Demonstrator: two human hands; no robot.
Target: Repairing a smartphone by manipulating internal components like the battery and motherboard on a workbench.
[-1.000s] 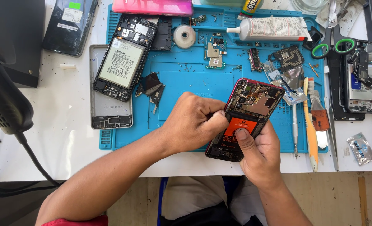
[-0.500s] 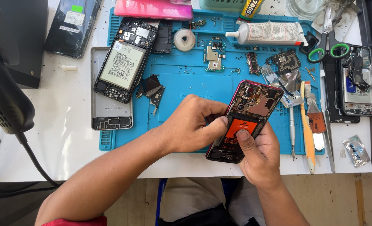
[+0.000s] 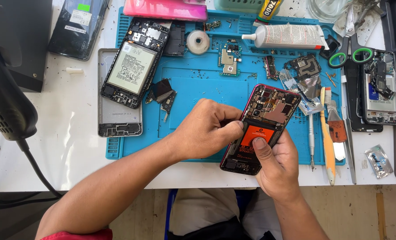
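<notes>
While compared with half a second back, hardly altered: opened phone (image 3: 261, 129) tilted a touch more upright over the blue mat (image 3: 198, 93), both hands in the same places; right hand (image 3: 276, 166) curled under the phone's lower end, thumb flat on the orange battery label, gripping the red-edged frame; left hand (image 3: 207, 129) closed at the phone's left edge, fingertips pinched against it, whatever lies between them hidden; phone held just above the mat's front edge, near the table (image 3: 64, 151) rim; glossy circuit boards and dull metal shields exposed in the upper half; beside it a yellow-handled toothbrush (image 3: 328, 146), slim tweezers (image 3: 348, 138), a white glue tube (image 3: 289, 36), a second stripped phone (image 3: 133, 62) with pale battery.
</notes>
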